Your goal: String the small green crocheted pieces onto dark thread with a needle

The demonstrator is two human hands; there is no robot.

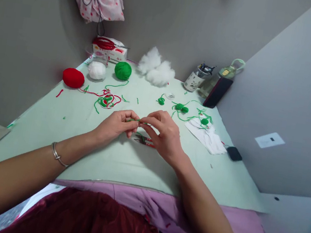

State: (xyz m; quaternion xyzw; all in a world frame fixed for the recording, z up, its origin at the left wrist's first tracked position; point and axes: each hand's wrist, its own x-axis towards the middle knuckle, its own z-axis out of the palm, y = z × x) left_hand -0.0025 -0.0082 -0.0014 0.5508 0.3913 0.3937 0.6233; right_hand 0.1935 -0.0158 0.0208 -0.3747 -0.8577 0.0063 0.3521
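My left hand (116,124) and my right hand (162,132) meet over the middle of the pale green table (85,148). Both pinch a short piece of green yarn (136,120) stretched between their fingertips. Small red-handled snips (144,141) lie on the table just under my right hand. A metal bangle (57,155) circles my left wrist. A tangle of green and red yarn scraps (106,99) lies just beyond my left hand.
At the back lie a red yarn ball (73,78), a white one (97,70), a green one (123,70) and white stuffing (156,70). Small green crocheted pieces (182,108), white cloth (208,136), a dark phone (217,92), a jar (195,80) and a black object (234,153) sit right.
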